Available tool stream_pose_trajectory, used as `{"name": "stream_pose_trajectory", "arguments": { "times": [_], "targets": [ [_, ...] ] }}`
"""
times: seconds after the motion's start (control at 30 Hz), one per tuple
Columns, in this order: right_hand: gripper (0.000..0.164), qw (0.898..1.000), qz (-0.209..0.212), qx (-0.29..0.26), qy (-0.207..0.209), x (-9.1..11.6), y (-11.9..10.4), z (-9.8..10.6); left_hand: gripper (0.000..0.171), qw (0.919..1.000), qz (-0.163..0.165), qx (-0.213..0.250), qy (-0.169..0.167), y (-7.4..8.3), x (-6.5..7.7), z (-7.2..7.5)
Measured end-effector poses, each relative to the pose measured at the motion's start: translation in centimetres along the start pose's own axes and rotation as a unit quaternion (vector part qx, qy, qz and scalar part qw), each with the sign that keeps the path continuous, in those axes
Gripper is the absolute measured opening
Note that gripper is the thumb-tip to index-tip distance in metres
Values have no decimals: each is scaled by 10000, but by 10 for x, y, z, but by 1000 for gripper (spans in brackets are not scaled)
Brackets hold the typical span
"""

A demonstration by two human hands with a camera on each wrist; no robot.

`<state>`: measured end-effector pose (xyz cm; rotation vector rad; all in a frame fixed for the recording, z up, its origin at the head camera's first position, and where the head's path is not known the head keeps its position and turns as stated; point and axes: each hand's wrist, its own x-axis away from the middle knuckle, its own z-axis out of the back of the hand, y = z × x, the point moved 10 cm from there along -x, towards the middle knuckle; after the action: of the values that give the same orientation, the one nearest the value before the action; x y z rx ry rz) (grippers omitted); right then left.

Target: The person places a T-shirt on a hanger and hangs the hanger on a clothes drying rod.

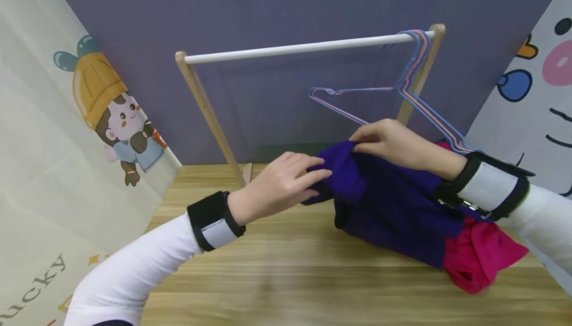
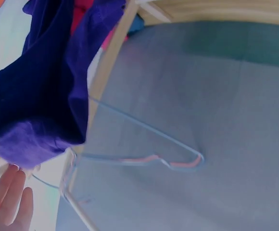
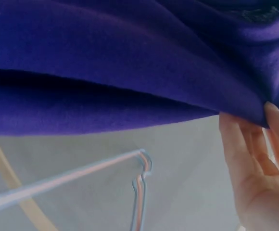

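Observation:
A dark purple garment (image 1: 393, 212) hangs bunched over the wooden tabletop in the head view, one end raised. My right hand (image 1: 395, 145) pinches its upper edge between thumb and fingers; the right wrist view shows the right hand (image 3: 264, 183) gripping a corner of the cloth (image 3: 106, 96). On the other side, my left hand (image 1: 281, 184) is at the garment's left end, thumb and fingers spread apart. In the left wrist view, the left fingers (image 2: 12, 195) look nearly straight beside the lower edge of the purple fabric (image 2: 33, 139).
Behind the garment stands a rack with a white rail (image 1: 290, 49) and wooden posts. Blue and pink hangers (image 1: 413, 90) hang together at its right end. Bright pink clothing (image 1: 480, 256) lies on the table (image 1: 250, 276) at right. Printed cloth panels flank both sides.

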<state>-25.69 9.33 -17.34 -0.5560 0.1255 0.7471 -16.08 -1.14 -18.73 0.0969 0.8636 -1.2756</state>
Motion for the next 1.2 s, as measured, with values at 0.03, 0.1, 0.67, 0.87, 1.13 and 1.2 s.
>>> {"name": "stream_pose_trajectory", "arguments": {
  "times": [0.03,0.1,0.67,0.87,1.13,1.2],
  "targets": [
    [12,10000,23,-72,-43,-1,1,-5,34,10000,-66,10,-44,3,0,-5],
    [12,9996,17,-230,-138,-1,4,-16,35,9998,-176,8,-129,9,2,-14],
    [11,9937,5,-976,-549,-1,34,-81,10,9811,758,1695,-550,1,15,-56],
    [10,9944,134,-915,-517,4,40,-99,5,9409,1686,2832,-785,-17,23,-73],
    [14,9967,-111,-800,16,18,46,-91,6,8634,3327,3648,-1034,-50,44,-93],
    [15,9969,-207,-738,163,25,48,-87,6,8518,3588,3660,-1084,-56,49,-95]
  ]
}}
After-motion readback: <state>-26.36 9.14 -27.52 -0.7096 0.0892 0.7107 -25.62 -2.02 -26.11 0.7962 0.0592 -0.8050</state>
